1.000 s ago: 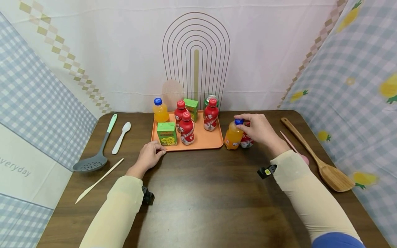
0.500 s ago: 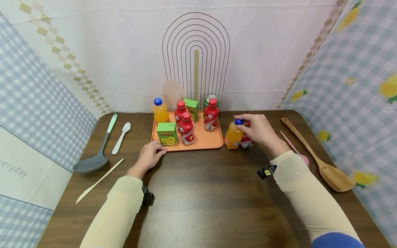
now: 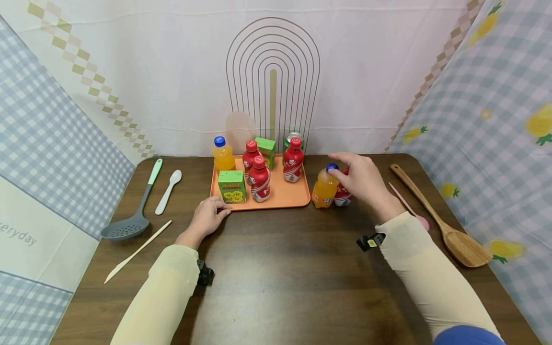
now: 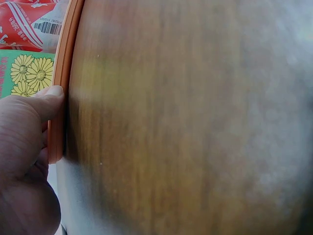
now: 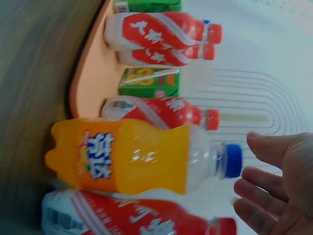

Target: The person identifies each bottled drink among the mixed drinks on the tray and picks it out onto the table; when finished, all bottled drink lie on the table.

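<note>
My left hand (image 3: 208, 216) pinches the front-left corner of an orange tray (image 3: 284, 202), the thumb on its rim in the left wrist view. My right hand (image 3: 361, 178) is beside the blue cap of an orange soda bottle (image 5: 132, 155), fingers spread and apart from the cap in the right wrist view. That bottle stands upright on the table just right of the tray, with a red bottle (image 3: 342, 195) partly hidden behind it. On the tray stand an orange juice bottle (image 3: 223, 157), several red bottles (image 3: 260, 181) and green drink cartons (image 3: 232, 186).
A green can (image 3: 288, 139) shows behind the rightmost red bottle. At left lie a slotted turner (image 3: 129, 227), a white spoon (image 3: 169, 192) and a pale wooden knife (image 3: 135, 254). At right lie a pink spoon (image 3: 421, 220) and a wooden spatula (image 3: 457, 239).
My right hand has let go of the orange soda bottle's cap, its fingers spreading and lifting slightly. The bottle stands where it was. My left hand has stayed on the tray corner.
</note>
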{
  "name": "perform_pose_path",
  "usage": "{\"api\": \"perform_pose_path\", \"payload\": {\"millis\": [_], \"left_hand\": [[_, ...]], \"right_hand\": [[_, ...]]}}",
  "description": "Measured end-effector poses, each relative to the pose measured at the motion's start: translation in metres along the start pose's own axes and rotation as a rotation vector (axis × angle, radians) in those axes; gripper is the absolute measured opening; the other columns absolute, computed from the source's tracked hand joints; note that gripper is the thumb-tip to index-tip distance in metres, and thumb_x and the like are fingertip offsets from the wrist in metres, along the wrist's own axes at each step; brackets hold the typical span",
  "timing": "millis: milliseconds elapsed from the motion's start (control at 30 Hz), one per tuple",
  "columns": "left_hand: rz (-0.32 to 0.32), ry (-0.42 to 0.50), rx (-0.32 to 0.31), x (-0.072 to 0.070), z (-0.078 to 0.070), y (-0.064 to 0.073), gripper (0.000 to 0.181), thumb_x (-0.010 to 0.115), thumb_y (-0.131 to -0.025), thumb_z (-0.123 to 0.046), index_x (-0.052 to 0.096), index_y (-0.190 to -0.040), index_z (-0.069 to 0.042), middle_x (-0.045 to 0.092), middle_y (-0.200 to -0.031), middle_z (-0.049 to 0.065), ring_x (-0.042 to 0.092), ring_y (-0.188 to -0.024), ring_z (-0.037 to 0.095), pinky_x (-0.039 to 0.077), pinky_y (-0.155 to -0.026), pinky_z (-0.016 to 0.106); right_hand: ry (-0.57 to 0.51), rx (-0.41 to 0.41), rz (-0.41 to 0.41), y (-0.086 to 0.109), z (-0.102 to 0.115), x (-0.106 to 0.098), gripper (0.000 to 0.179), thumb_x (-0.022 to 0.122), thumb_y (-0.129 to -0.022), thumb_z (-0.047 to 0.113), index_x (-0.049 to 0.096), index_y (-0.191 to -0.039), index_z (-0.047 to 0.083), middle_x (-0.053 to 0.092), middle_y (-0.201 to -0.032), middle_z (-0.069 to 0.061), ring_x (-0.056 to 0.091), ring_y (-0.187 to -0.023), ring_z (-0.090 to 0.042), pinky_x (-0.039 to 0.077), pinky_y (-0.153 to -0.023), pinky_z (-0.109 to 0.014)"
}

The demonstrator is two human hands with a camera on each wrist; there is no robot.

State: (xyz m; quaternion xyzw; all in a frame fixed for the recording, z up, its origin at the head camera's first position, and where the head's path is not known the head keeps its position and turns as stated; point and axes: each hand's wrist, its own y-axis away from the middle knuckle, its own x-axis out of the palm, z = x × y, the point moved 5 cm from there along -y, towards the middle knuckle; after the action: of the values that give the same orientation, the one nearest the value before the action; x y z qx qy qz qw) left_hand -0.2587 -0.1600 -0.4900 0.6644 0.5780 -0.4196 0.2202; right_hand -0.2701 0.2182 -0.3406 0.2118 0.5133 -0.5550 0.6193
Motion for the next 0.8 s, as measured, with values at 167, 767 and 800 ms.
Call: {"api": "perform_pose_path", "payload": {"millis": [167, 767, 800], "left_hand": [[0.006, 0.001, -0.010, -0.001, 0.001, 0.000, 0.007, 0.072, -0.087, -0.014, 0.078, -0.087, -0.011, 0.058, -0.079, -0.002, 0.057, -0.077, 0.019, 0.045, -0.071, 0.039], [0.010, 0.004, -0.011, 0.001, 0.003, -0.001, 0.008, 0.071, -0.088, -0.016, 0.078, -0.087, -0.011, 0.057, -0.080, -0.002, 0.055, -0.077, 0.019, 0.044, -0.071, 0.038], [0.010, 0.006, -0.009, 0.001, 0.003, -0.001, 0.008, 0.071, -0.088, -0.016, 0.078, -0.087, -0.011, 0.057, -0.080, -0.002, 0.055, -0.077, 0.019, 0.044, -0.071, 0.038]], "right_hand": [[-0.049, -0.081, -0.080, -0.004, 0.024, -0.003, 0.037, 0.070, -0.090, 0.026, 0.065, -0.125, 0.015, 0.064, -0.124, -0.003, 0.058, -0.072, -0.020, 0.049, -0.068, -0.035], [-0.331, -0.088, 0.013, -0.047, 0.089, 0.066, 0.035, 0.070, -0.090, 0.027, 0.067, -0.122, 0.013, 0.069, -0.108, -0.001, 0.058, -0.068, -0.012, 0.048, -0.059, -0.026], [-0.327, -0.083, 0.013, -0.049, 0.090, 0.069, 0.036, 0.070, -0.089, 0.028, 0.067, -0.122, 0.013, 0.069, -0.110, 0.000, 0.056, -0.067, -0.014, 0.047, -0.058, -0.028]]}}
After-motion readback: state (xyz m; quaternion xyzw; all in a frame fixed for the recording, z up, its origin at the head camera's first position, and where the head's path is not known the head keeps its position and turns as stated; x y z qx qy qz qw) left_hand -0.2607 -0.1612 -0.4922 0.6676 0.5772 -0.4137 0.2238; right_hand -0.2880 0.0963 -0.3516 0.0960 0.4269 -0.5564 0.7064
